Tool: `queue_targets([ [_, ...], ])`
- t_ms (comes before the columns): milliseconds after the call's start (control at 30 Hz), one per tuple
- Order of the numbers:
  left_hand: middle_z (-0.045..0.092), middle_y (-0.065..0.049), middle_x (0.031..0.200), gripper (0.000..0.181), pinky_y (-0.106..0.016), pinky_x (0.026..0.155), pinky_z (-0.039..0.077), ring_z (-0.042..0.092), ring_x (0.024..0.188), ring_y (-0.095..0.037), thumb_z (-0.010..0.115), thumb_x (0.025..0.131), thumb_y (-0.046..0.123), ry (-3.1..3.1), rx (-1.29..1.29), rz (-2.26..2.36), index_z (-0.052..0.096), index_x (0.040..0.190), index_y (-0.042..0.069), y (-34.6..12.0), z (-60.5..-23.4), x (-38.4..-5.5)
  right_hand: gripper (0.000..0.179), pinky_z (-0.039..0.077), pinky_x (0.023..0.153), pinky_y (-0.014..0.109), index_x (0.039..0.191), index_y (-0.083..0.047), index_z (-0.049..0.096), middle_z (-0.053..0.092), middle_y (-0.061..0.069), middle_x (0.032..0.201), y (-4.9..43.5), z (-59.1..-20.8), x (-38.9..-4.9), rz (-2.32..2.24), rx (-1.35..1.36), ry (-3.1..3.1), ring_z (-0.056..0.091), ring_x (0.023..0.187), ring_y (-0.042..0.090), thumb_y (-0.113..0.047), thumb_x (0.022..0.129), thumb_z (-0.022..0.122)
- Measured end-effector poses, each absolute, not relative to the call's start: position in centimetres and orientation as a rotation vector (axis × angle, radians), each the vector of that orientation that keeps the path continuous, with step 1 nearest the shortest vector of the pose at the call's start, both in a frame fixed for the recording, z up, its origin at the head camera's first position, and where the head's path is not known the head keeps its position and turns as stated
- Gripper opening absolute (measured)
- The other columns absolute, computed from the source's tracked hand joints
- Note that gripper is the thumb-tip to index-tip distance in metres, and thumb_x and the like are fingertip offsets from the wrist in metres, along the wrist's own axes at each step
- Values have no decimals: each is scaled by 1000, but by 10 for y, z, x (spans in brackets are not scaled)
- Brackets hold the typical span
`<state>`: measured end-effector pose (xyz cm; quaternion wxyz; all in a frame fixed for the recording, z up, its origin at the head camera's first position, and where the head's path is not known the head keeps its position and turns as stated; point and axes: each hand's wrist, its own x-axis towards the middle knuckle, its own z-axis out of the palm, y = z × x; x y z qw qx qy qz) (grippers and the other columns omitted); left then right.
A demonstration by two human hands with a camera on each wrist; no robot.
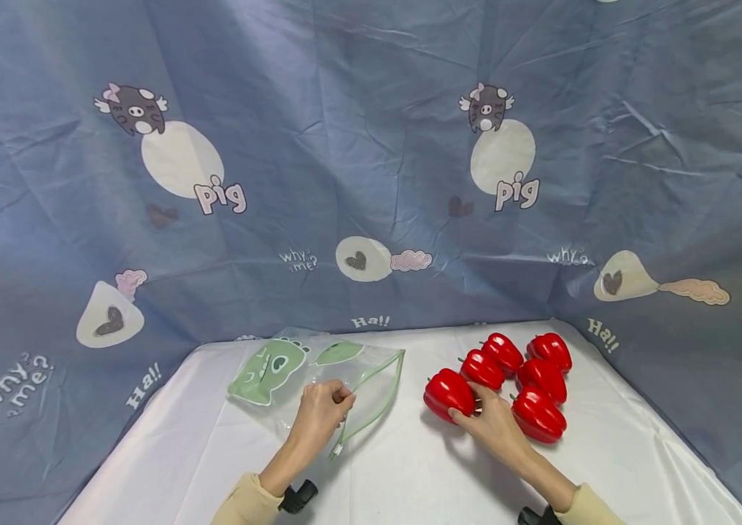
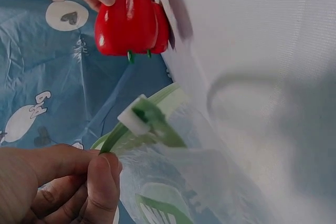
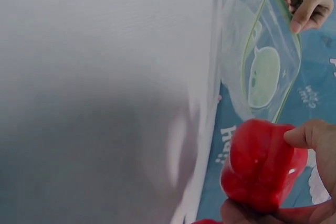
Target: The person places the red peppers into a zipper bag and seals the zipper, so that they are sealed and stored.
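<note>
Between finger and thumb, my left hand (image 1: 326, 408) pinches the green-edged rim of a clear zip bag (image 1: 292, 397) printed with green cartoon figures. The bag's mouth gapes toward the right, and a white slider (image 2: 134, 116) shows on its green zip strip in the left wrist view. My right hand (image 1: 492, 421) grips a red bell pepper (image 1: 448, 394), thumb on one side and fingers around the other. In the right wrist view this pepper (image 3: 262, 166) appears just below the bag's open mouth, overlapping its edge slightly.
Several more red bell peppers (image 1: 541, 379) lie grouped at the right, beside and beyond my right hand. A white cloth (image 1: 403, 467) covers the table. Behind it hangs a blue curtain (image 1: 318, 182) with pig prints, which also runs along both sides.
</note>
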<state>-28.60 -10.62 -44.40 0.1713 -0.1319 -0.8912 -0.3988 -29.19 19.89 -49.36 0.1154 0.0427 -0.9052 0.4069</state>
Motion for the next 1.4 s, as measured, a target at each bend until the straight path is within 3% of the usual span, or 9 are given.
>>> queue_targets([
  [600, 64, -1, 58, 12, -18, 44, 43, 51, 44, -2, 70, 82, 2, -2527, -377, -1135, 68, 71, 5, -103, -444, -285, 55, 56, 71, 28, 120, 1, 62, 70, 11, 104, 159, -477, -291, 1229, 331, -2520, 67, 83, 16, -21, 73, 81],
  [833, 63, 0, 58, 11, -18, 44, 43, 50, 44, 0, 70, 82, 2, -2520, -395, -1136, 67, 71, 5, -103, -446, -284, 54, 57, 73, 37, 119, 2, 62, 69, 10, 100, 147, -476, -290, 1270, 391, -2510, 66, 85, 18, -18, 73, 80],
  [1067, 61, 2, 56, 12, -17, 44, 42, 49, 44, 1, 70, 81, 3, -2527, -417, -1111, 66, 70, 6, -101, -447, -283, 54, 57, 70, 29, 118, 2, 62, 69, 8, 99, 139, -479, -289, 1229, 406, -2545, 67, 81, 16, -21, 73, 81],
  [1400, 58, 4, 53, 16, -16, 42, 41, 45, 42, 3, 71, 81, 2, -2548, -464, -1095, 64, 67, 8, -97, -448, -280, 56, 57, 70, 34, 119, 2, 62, 69, 9, 101, 133, -484, -287, 1227, 505, -2567, 66, 82, 16, -26, 75, 80],
])
